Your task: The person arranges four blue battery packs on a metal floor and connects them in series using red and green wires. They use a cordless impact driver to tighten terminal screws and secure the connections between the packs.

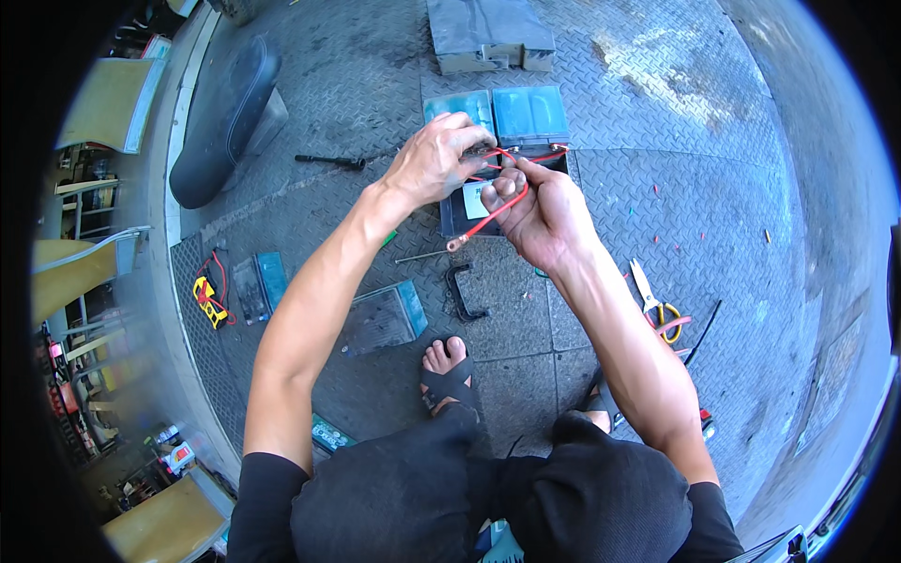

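Note:
Both hands are over a dark box (457,218) of teal-topped batteries (530,114). A red cable (497,214) loops through my right hand (544,214), whose fingers are curled and closed on it. The cable's free end, with a copper-coloured ring lug (457,244), hangs out to the left below the hand. My left hand (427,159) reaches in from the left, fingers bent and pinched at another stretch of red cable beside the battery terminals. Its fingertips are partly hidden. A terminal (560,147) with red cable shows at the box's right side.
Loose batteries (385,317) and a yellow meter (210,300) lie at left. Scissors (646,286) are at right. A black bracket (465,293) and a thin metal shaft (422,256) lie nearer. A black seat (228,122) and a dark cover (490,36) lie farther off.

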Demonstrator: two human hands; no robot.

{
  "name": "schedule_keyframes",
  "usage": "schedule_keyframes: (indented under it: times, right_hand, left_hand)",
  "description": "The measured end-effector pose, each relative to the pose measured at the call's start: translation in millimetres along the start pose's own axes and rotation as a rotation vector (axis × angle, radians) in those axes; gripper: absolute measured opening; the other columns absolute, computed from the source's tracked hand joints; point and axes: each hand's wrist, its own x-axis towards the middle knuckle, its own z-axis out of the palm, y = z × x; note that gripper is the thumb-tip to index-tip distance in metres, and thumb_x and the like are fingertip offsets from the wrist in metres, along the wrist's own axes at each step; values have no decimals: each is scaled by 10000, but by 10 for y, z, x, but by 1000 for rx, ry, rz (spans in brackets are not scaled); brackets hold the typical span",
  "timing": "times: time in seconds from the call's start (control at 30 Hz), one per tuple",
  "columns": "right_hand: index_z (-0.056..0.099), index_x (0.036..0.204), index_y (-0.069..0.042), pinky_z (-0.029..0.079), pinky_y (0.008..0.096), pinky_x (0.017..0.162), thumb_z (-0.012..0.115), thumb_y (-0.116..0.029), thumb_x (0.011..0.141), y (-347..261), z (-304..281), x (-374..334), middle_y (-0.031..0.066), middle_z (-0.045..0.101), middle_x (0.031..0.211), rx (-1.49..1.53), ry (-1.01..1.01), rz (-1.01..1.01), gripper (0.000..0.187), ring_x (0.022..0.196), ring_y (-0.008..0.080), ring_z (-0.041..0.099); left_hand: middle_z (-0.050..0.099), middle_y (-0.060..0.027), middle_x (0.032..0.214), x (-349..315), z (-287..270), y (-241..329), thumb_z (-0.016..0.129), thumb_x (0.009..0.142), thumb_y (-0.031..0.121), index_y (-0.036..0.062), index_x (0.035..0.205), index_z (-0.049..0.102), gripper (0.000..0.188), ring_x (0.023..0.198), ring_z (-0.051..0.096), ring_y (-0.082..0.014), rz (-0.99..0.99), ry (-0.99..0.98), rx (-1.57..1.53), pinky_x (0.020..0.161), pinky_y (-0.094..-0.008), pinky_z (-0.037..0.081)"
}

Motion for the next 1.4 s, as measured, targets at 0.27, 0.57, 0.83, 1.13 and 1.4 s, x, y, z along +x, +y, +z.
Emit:
schedule_keyframes:
  times: [0.27, 0.57, 0.83, 1.13, 1.4]
  right_hand:
    - [572, 1280, 50, 634, 502, 997, 381, -271, 1231, 264, 634, -46, 211, 730, 1175, -336, 490, -138, 377, 1094, 339, 755]
    - [526, 1577, 60, 645, 424, 1002, 599, -301, 1182, 537, 548, -1246, 243, 745, 1343, -1033, 422, 287, 540, 1163, 300, 784]
    - [682, 1123, 52, 590, 580, 795, 729, -222, 1033, -120, -109, -2622, 335, 758, 970, -2605, 1024, 343, 292, 922, 510, 753]
    - [708, 1073, 39, 595, 568, 898, 714, -120, 981, -190, -663, -2574, 300, 754, 1047, -2335, 742, 88, 184, 1020, 500, 737]
    - [611, 1161, -40, 612, 549, 768, 642, -170, 1034, 516, -1274, -1653, 227, 665, 1045, -2582, 380, -70, 184, 921, 447, 748]
  left_hand:
    - [711, -118, 1067, 301, -119, -104, 794, 950, 131, 63, 1144, 770, 207, 1015, 725, -344, 106, -229, -50, 869, -442, 592]
    - [646, -132, 1147, 443, -105, -296, 758, 996, 46, 60, 1272, 667, 291, 1061, 693, -367, 341, -381, -37, 919, -464, 590]
    - [583, -119, 1144, 474, -147, -289, 740, 1005, 25, 75, 1285, 643, 301, 1001, 685, -334, 364, -435, 50, 858, -469, 557]
    - [643, -102, 1141, 452, -155, -331, 774, 1004, 68, 50, 1263, 686, 274, 987, 693, -289, 325, -440, -95, 872, -431, 577]
    - [674, -17, 1036, 282, -215, -425, 771, 1052, 147, 11, 1128, 716, 165, 920, 647, -107, 7, -389, -485, 846, -302, 561]
